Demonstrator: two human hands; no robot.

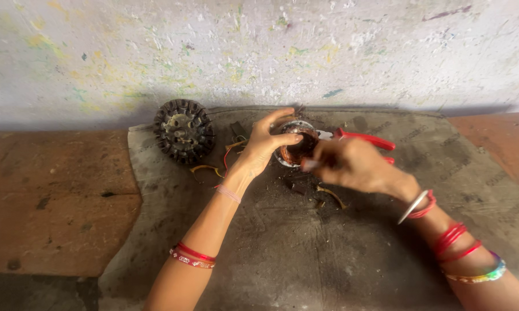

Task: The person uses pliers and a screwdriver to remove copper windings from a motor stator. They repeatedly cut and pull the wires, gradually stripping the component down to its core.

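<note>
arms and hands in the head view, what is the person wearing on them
No sleeves: both arms are bare. The left arm has a thin pink wrist band and red bangles. The right arm has a silver bangle, red bangles and a multicoloured one.

Pliers (364, 138) just behind right hand (351, 167)
</note>
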